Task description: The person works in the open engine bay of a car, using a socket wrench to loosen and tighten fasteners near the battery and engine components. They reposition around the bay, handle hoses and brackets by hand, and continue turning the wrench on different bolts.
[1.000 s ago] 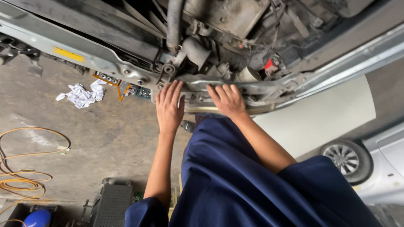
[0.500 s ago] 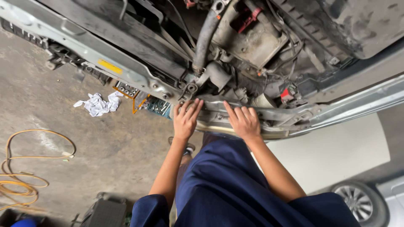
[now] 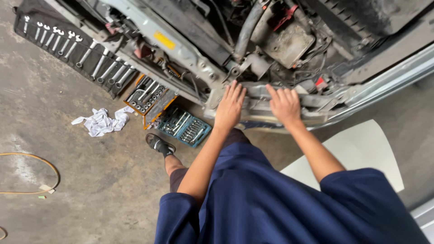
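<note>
Stained grey concrete floor (image 3: pixel 81 190) of a workshop lies under you, and the open front of a car rises before you. Your left hand (image 3: pixel 229 107) and your right hand (image 3: pixel 285 105) both rest flat, fingers spread, on the dirty pale metal front crossmember (image 3: pixel 257 108) at the low edge of the engine bay; they pinch nothing. Just above them runs a thick grey rubber hose (image 3: pixel 246 29) beside a dusty metal box (image 3: pixel 289 43). On the floor to your left lie a teal socket set tray (image 3: pixel 184 126) and an orange-edged socket case (image 3: pixel 149 97), close together. Farther left are a crumpled white rag (image 3: pixel 101 122), a black roll of silver wrenches (image 3: pixel 72 45) and a yellow hose (image 3: pixel 40 165).
</note>
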